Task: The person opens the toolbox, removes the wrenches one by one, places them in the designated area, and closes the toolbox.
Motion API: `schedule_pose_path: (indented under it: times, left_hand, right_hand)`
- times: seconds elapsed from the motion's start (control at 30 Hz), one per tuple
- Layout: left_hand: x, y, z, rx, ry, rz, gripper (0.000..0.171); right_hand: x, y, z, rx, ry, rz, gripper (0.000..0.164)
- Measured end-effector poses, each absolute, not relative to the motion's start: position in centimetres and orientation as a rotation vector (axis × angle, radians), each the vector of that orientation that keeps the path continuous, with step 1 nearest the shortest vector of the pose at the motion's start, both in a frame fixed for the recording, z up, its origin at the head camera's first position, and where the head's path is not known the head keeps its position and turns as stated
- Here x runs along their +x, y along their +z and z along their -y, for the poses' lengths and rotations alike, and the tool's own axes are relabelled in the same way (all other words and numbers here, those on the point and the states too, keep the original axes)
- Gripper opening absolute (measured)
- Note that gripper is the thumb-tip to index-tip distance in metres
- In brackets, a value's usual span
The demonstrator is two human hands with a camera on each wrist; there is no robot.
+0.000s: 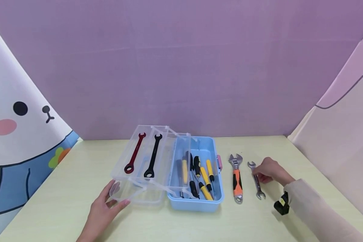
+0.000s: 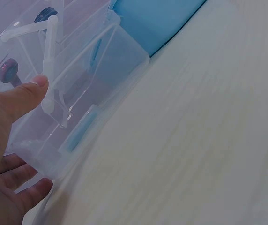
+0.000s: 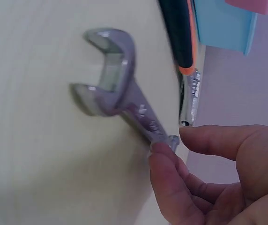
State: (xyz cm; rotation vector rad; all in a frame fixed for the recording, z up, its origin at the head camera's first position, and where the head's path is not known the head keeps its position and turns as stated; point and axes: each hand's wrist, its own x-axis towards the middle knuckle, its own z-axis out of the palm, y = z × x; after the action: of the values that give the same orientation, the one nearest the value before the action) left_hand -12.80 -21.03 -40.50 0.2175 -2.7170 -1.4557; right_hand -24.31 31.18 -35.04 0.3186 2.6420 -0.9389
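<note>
A light-blue toolbox [image 1: 196, 205] stands open, its clear lid and trays folded out to the left. My left hand [image 1: 102, 210] holds the near left corner of the clear toolbox lid [image 1: 148, 198], thumb in front; in the left wrist view the thumb [image 2: 28, 96] lies by a white hinge strut [image 2: 50, 61]. On the right, my right hand [image 1: 270, 170] pinches the shank of a small silver open-end wrench [image 1: 258, 185], which lies on or just over the table. In the right wrist view the wrench's open jaw [image 3: 110, 70] faces the camera, partly blurred.
An adjustable wrench [image 1: 237, 181] with an orange and black handle lies between toolbox and right hand. The clear tray holds a red wrench [image 1: 135, 153] and a black wrench [image 1: 153, 156]. Several yellow and black screwdrivers [image 1: 204, 174] fill the box. A purple cloth [image 1: 181, 67] hangs behind.
</note>
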Motion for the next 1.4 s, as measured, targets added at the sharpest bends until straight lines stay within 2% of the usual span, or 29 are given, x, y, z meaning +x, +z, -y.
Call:
schedule_pose_path:
  times: [0.73,1.13,1.4]
  left_hand:
    - [-13.1,-40.3,21.0,0.209,-1.463,2.726,0.096]
    - [-12.6,-40.5,21.0,0.201,-1.441,2.699,0.093]
    - [-12.7,-40.5,20.9,0.205,-1.431,2.722,0.095]
  right_hand:
    - [-25.9,-28.5,-28.2,0.101,-0.93,-2.674,0.022]
    - [-26.9,-25.5,-24.0,-0.024,-0.988,-2.647,0.035]
    - [-27.3,-23.7,-20.1,-0.05,-0.987,-2.641,0.036]
